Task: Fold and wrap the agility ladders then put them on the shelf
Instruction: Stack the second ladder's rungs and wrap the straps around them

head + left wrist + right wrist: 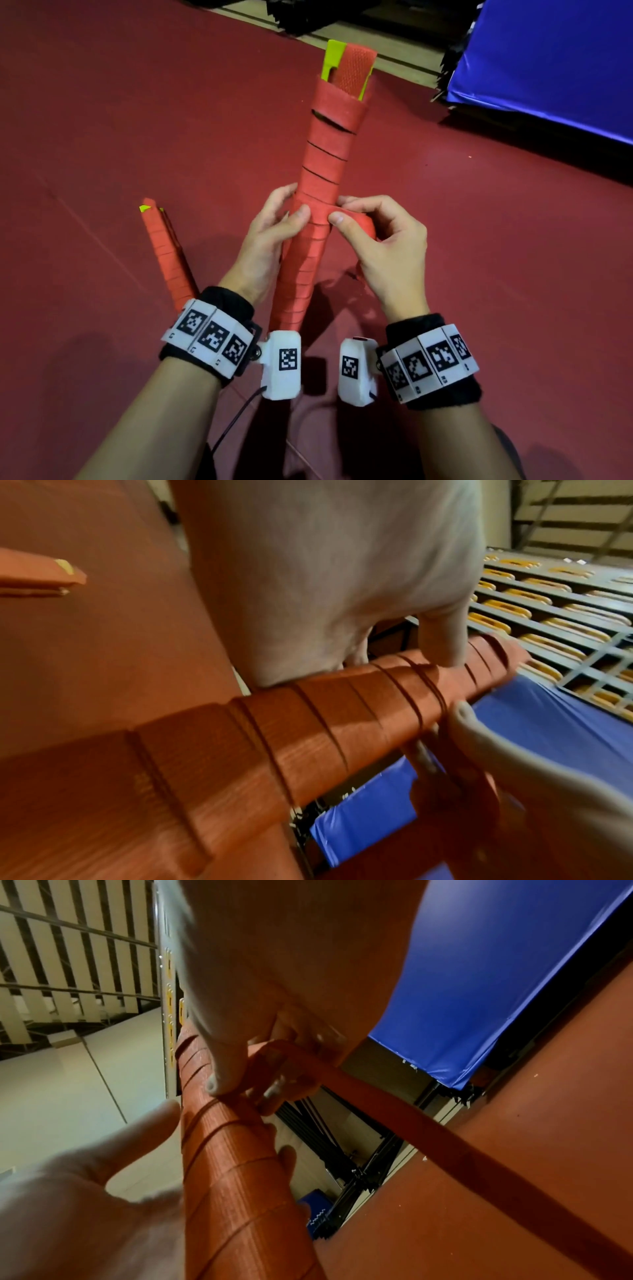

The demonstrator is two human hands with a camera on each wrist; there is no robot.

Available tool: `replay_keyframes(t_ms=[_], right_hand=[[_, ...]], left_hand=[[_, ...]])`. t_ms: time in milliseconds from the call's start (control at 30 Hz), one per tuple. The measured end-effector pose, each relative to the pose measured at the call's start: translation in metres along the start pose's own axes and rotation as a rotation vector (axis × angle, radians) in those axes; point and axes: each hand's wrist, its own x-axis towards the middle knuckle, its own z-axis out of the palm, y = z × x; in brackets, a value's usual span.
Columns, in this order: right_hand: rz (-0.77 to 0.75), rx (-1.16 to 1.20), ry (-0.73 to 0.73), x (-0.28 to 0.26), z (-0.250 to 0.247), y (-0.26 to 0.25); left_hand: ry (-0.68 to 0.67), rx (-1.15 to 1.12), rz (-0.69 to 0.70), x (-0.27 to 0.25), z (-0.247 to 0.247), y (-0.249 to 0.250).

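A folded agility ladder bundle (323, 164) stands tilted in front of me, wound in red strap, with yellow-green rungs (331, 60) poking out of its far end. My left hand (274, 222) grips the bundle's middle, thumb pressed on the wrap (342, 710). My right hand (373, 233) pinches the loose red strap (394, 1110) against the bundle (232, 1164), thumb and forefinger right beside the left thumb. The strap's free length trails down to the right. A second wrapped ladder (164, 253) lies on the floor at the left.
Red floor mat (102, 120) all around. A blue crash mat (555, 68) sits at the far right over dark folded frames. Grey shelving with yellow items (548, 601) shows in the left wrist view.
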Motion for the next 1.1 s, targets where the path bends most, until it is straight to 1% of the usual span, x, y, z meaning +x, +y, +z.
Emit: replay_keyframes(t_ms=[133,200,300,367,467,533,567,633,767,867,1000,1100], right_hand=[[0.005,-0.035,-0.017,0.002,0.002,-0.004],[0.012,-0.051,-0.007,0.0,0.004,-0.005],[0.018,-0.044,0.025,-0.002,0.007,-0.005],[0.026,-0.036,0.032,-0.002,0.008,-0.005],[0.028,-0.04,0.03,-0.002,0.009,-0.004],[0.007,-0.047,0.041,-0.004,0.01,-0.004],[0.0,-0.048,0.047,-0.004,0.009,-0.004],[0.0,-0.037,0.039,-0.005,0.007,-0.001],[-0.018,0.007,-0.077,-0.001,-0.005,0.001],[-0.04,0.003,-0.155,0.002,-0.009,-0.004],[-0.087,-0.06,-0.144,0.003,-0.008,-0.007],[-0.102,-0.085,-0.116,-0.002,-0.006,-0.009]], left_hand=[[0.16,0.193,0.197,-0.004,0.007,-0.009],[0.192,0.194,0.224,-0.005,0.01,-0.011],[0.162,0.212,0.232,-0.002,0.007,-0.011],[0.175,0.223,0.25,-0.002,0.008,-0.012],[0.307,0.336,0.305,-0.01,0.019,-0.019],[0.378,0.341,0.361,-0.017,0.026,-0.023],[0.385,0.322,0.368,-0.019,0.027,-0.024],[0.353,0.308,0.359,-0.017,0.023,-0.024],[0.298,0.32,0.324,-0.009,0.012,-0.02],[0.271,0.25,0.331,-0.01,0.01,-0.022],[0.181,0.044,0.269,-0.008,0.01,-0.018],[0.132,0.014,0.237,-0.006,0.011,-0.018]])
